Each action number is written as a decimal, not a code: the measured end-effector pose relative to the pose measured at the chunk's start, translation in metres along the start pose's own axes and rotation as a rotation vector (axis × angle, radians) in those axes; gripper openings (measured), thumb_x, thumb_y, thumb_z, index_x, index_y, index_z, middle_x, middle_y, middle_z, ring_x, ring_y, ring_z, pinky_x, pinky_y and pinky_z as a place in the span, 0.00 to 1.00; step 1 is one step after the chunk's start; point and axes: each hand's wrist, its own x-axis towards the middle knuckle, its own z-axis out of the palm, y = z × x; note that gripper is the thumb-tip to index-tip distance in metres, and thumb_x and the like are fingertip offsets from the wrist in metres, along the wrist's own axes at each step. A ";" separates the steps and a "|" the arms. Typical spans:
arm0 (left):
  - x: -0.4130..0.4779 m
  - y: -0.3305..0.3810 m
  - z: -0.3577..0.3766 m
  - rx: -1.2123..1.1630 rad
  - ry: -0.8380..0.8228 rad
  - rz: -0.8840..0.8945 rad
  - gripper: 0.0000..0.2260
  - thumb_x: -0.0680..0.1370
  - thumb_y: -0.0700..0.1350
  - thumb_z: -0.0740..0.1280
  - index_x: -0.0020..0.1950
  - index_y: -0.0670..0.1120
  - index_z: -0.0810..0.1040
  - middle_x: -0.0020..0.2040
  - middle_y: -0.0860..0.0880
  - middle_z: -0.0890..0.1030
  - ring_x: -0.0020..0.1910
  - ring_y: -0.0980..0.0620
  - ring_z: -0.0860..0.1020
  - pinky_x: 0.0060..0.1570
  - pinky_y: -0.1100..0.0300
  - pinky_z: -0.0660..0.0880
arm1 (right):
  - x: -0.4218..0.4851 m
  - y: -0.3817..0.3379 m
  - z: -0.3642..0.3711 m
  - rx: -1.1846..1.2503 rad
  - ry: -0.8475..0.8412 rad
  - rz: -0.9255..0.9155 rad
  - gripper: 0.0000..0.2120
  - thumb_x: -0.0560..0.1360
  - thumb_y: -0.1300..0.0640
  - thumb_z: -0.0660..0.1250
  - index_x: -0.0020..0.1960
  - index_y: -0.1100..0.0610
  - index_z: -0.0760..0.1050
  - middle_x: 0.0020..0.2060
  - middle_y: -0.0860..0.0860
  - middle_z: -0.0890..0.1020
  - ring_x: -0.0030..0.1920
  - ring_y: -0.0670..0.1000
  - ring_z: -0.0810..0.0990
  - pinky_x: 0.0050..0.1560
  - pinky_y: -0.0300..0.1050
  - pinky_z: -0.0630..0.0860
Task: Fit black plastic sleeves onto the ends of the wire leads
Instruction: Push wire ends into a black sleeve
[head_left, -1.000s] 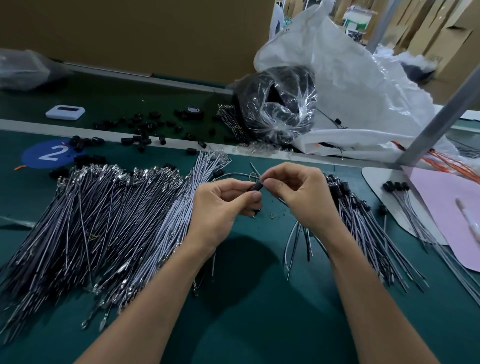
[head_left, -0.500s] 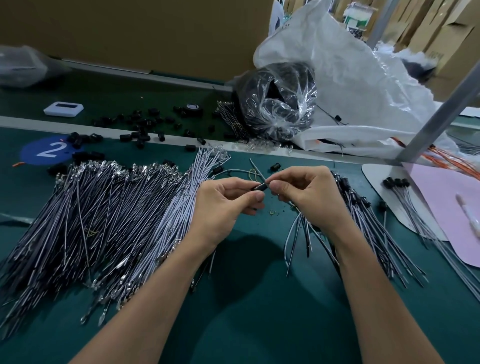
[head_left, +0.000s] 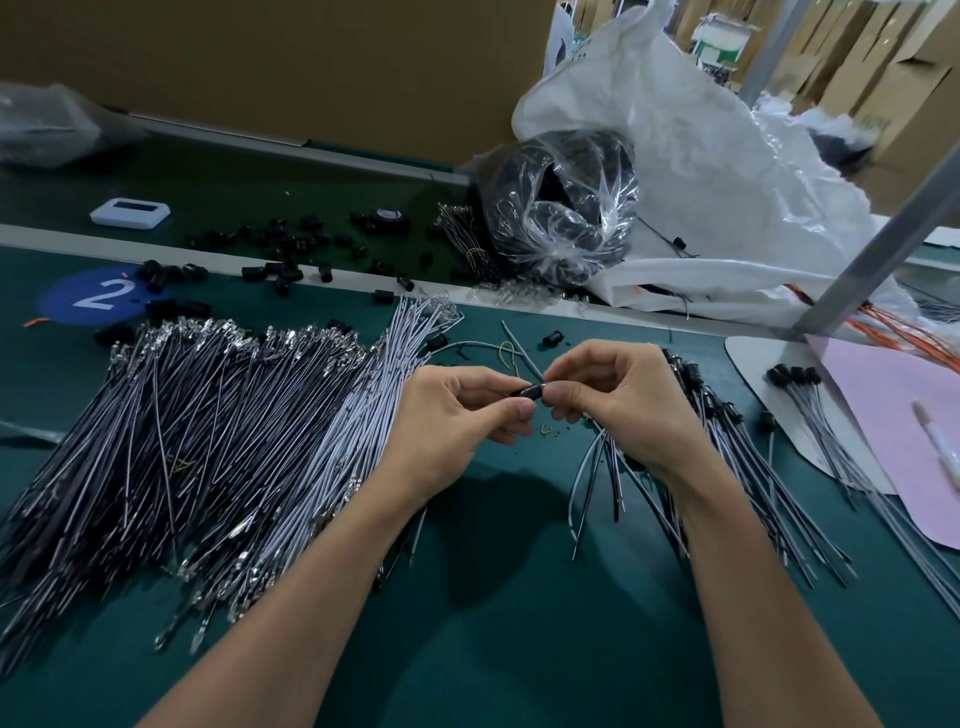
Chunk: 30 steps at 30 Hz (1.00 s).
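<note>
My left hand (head_left: 457, 421) pinches a small black plastic sleeve (head_left: 529, 391) between thumb and forefinger. Facing it, my right hand (head_left: 618, 400) pinches the metal tip of a wire lead at the sleeve's mouth and holds several leads (head_left: 608, 483) that hang below the palm. A big heap of bare grey and black wire leads (head_left: 208, 436) lies to the left. Leads with sleeves fitted (head_left: 748, 457) lie to the right, behind my right wrist. Loose black sleeves (head_left: 280, 244) are scattered at the back.
A clear bag of black parts (head_left: 561, 208) and a large white sack (head_left: 717, 171) stand at the back. A pink sheet (head_left: 893, 426) with a pen lies at the right beside more sleeved leads (head_left: 795, 379). A slanted metal post (head_left: 883, 244) rises at right.
Both hands stay together at the centre; my right hand has drawn its fingertips closer onto the sleeve's end. The view shifted slightly.
</note>
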 end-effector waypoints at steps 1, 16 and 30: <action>0.000 0.000 0.000 0.009 -0.008 -0.001 0.07 0.72 0.33 0.74 0.44 0.44 0.84 0.35 0.44 0.85 0.34 0.49 0.84 0.35 0.61 0.81 | 0.000 0.000 -0.001 0.016 -0.013 0.002 0.07 0.69 0.69 0.74 0.40 0.58 0.81 0.30 0.53 0.84 0.29 0.48 0.82 0.33 0.37 0.77; -0.005 0.008 -0.005 0.006 -0.075 -0.006 0.05 0.72 0.32 0.73 0.44 0.40 0.84 0.34 0.42 0.85 0.32 0.48 0.84 0.34 0.60 0.81 | -0.003 0.002 0.003 0.179 -0.066 -0.021 0.05 0.64 0.65 0.75 0.36 0.63 0.79 0.28 0.55 0.82 0.27 0.50 0.79 0.29 0.38 0.75; 0.000 0.004 0.000 0.001 0.051 0.045 0.06 0.71 0.33 0.74 0.44 0.42 0.84 0.35 0.42 0.85 0.33 0.48 0.84 0.34 0.61 0.80 | -0.002 0.006 -0.002 0.065 -0.023 0.056 0.07 0.69 0.70 0.73 0.38 0.61 0.80 0.30 0.54 0.84 0.29 0.49 0.81 0.31 0.38 0.76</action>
